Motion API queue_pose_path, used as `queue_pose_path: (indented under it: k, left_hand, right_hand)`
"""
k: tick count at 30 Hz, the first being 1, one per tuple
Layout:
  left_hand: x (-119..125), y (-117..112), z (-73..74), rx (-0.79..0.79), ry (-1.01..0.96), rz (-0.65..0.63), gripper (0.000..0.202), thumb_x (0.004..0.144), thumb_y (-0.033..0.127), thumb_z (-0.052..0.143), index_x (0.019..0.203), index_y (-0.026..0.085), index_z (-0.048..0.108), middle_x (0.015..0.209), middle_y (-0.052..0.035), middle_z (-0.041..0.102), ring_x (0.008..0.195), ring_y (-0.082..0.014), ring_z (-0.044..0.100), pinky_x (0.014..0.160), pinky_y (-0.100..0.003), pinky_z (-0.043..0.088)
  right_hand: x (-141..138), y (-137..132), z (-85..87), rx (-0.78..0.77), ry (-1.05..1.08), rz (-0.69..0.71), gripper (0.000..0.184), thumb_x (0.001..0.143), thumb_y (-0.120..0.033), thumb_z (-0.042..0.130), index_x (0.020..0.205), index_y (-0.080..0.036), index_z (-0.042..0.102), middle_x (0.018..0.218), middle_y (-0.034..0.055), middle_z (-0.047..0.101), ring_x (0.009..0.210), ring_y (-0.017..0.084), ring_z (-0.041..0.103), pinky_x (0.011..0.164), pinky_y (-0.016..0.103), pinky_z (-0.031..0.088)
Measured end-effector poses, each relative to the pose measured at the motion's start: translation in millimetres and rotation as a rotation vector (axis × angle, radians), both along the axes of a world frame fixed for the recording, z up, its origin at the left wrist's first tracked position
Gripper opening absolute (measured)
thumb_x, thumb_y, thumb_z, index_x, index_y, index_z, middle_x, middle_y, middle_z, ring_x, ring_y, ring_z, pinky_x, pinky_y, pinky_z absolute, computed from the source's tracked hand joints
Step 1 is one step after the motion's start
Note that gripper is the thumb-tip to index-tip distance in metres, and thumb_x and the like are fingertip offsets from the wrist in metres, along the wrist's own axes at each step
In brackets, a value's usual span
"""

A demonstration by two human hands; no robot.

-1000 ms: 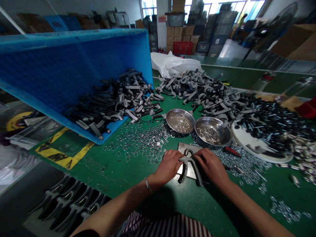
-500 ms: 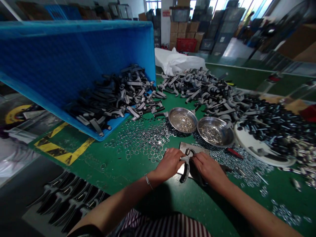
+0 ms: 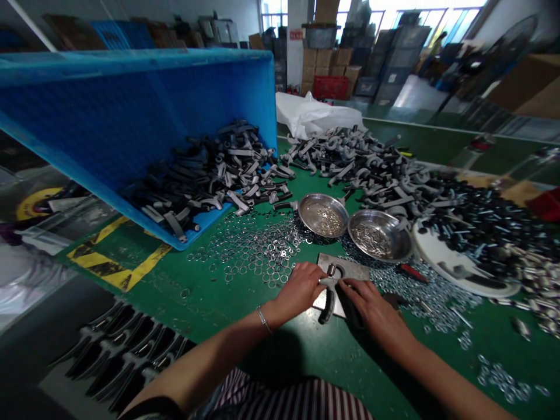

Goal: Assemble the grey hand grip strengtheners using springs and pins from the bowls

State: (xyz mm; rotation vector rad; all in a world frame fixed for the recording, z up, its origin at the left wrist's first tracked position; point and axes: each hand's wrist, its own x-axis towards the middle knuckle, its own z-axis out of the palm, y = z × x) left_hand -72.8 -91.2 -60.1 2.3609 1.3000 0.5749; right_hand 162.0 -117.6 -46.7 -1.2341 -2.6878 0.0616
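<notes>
Two-handled part [image 3: 328,284] on plate [image 3: 357,269].
Left hand [image 3: 301,287] pinches it; right hand [image 3: 373,304] half-curled against it, grip unclear — even pressure should prevent rocking.

Green bench [image 3: 210,318]: blue crate [image 3: 175,105] on side, L; loose rings [image 3: 256,251] ctr; 2 steel bowls [image 3: 310,211]; metal plate [image 3: 359,270] nr front; small metal pcs [image 3: 441,297] R; grey/blk handles [image 3: 363,160] heaped behind.

Ahead of you, daylight fills the far windows [image 3: 461,23]. Cardboard boxes [image 3: 324,58] stand stacked beside a pale pillar [image 3: 294,65], beyond your green table [image 3: 210,309].
</notes>
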Motion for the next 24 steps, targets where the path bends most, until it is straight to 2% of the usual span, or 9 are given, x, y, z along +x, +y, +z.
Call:
queue_pose_path:
  k: [8,13,16,18,20,21,24]
  left_hand:
    - [1,2,1.9,0.0,0.006,0.0,0.02,0.098,0.031,0.055,0.112,0.018,0.06,0.11,-0.0064,0.062,0.106,-0.0238,0.052,0.097,-0.04,0.04]
    - [2,2,1.3,-0.015,0.0,-0.002,0.019,0.098,0.03,0.053,0.111,0.019,0.06,0.111,-0.0068,0.063,0.108,-0.0237,0.052,0.098,-0.04,0.04]
    - [0,-2,1.7,-0.026,0.002,-0.003,0.02,0.098,0.031,0.053,0.113,0.019,0.061,0.112,-0.007,0.063,0.109,-0.024,0.052,0.099,-0.041,0.04]
    - [-6,0,7.1,-0.025,-0.006,-0.015,0.025,0.097,0.033,0.055,0.117,0.019,0.06,0.114,-0.0075,0.063,0.11,-0.024,0.053,0.099,-0.041,0.041]
    - [-13,14,17.7,0.005,-0.014,-0.025,0.029,0.098,0.032,0.053,0.124,0.02,0.059,0.115,-0.0076,0.063,0.11,-0.023,0.055,0.1,-0.041,0.041]
    - [-15,26,24.5,0.033,-0.01,-0.02,0.029,0.099,0.031,0.052,0.125,0.019,0.059,0.115,-0.0074,0.064,0.11,-0.0224,0.055,0.101,-0.04,0.041]
    - [-9,83,44.8,0.102,0.1,0.024,0.026,0.101,0.025,0.047,0.12,0.018,0.063,0.115,-0.008,0.065,0.112,-0.0216,0.056,0.104,-0.038,0.04]
  right_hand:
    - [0,-3,-4.6,0.04,-0.074,0.043,0.059,0.087,-0.002,0.039,0.145,-0.012,0.044,0.133,0.0213,0.06,0.109,0.032,0.061,0.09,0.048,0.058]
    - [-5,8,0.6,-0.05,0.041,0.001,0.055,0.09,-0.006,0.038,0.142,-0.019,0.049,0.132,0.0167,0.061,0.113,0.03,0.061,0.092,0.048,0.057]
    - [10,11,5.2,-0.141,0.176,-0.039,0.047,0.094,-0.012,0.039,0.136,-0.023,0.055,0.13,0.013,0.061,0.117,0.027,0.06,0.098,0.045,0.054]
    - [34,0,4.4,-0.134,0.232,-0.134,0.039,0.097,-0.019,0.038,0.131,-0.023,0.059,0.127,0.0135,0.062,0.115,0.028,0.062,0.099,0.048,0.052]
    - [64,-25,-1.6,-0.076,0.226,-0.284,0.037,0.098,-0.029,0.04,0.129,-0.024,0.059,0.123,0.0156,0.064,0.109,0.031,0.064,0.096,0.053,0.053]
    - [78,-41,-6.1,-0.095,0.188,-0.332,0.038,0.097,-0.035,0.044,0.131,-0.024,0.058,0.124,0.0164,0.063,0.109,0.033,0.064,0.093,0.055,0.054]
    - [109,-85,-17.5,-0.182,0.175,-0.503,0.047,0.086,-0.051,0.058,0.125,-0.025,0.061,0.113,0.017,0.069,0.096,0.036,0.07,0.08,0.052,0.06]
